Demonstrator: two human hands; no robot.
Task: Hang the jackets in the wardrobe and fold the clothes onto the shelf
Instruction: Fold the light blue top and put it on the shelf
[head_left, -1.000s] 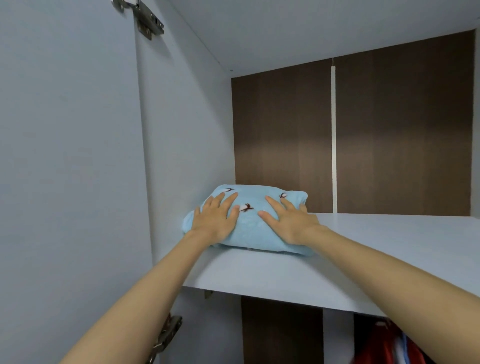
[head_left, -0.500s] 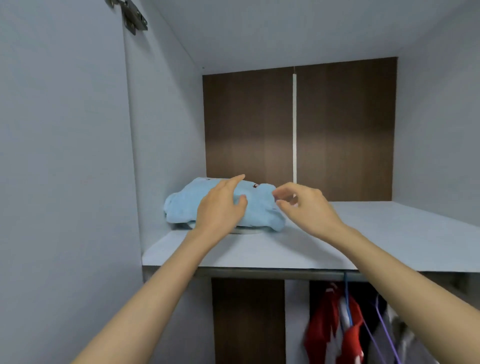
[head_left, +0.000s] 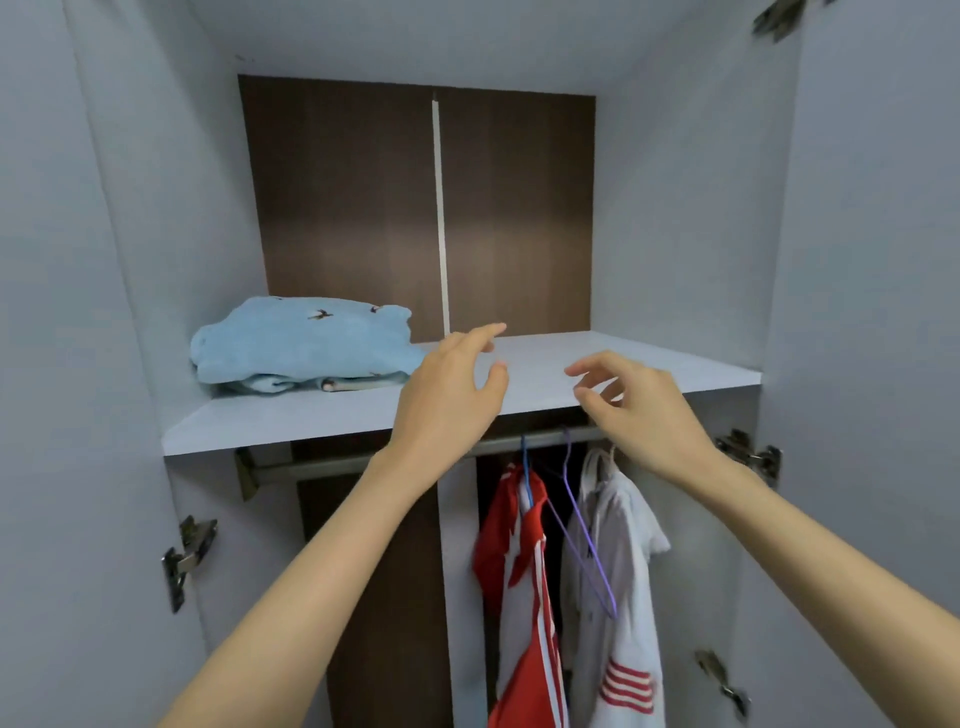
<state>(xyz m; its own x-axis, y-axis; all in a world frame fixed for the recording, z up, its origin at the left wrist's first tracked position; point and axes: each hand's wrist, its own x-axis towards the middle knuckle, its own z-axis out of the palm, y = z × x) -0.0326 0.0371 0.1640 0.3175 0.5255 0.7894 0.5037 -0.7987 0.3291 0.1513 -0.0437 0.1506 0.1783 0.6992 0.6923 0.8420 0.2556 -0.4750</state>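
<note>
Two empty hands, left hand (head_left: 447, 400) and right hand (head_left: 644, 415), are held before the shelf (head_left: 649, 364), fingers (head_left: 480, 335) loosely spread. The folded blue garment (head_left: 306, 343) is laid at its left end; placing seems done, so whatever remains unfolded must be fetched next.

Soft, matt light-blue folded cloth (head_left: 301, 338) at nine o'clock; smooth pale-grey laminate shelf (head_left: 311, 418); dull grey metal rail (head_left: 322, 466) beneath.

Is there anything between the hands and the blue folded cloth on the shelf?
Nothing visible. The blue cloth lies at the left of the shelf. The left hand hovers open just right of it, with no object between them. The right hand is farther right and holds nothing.
</note>
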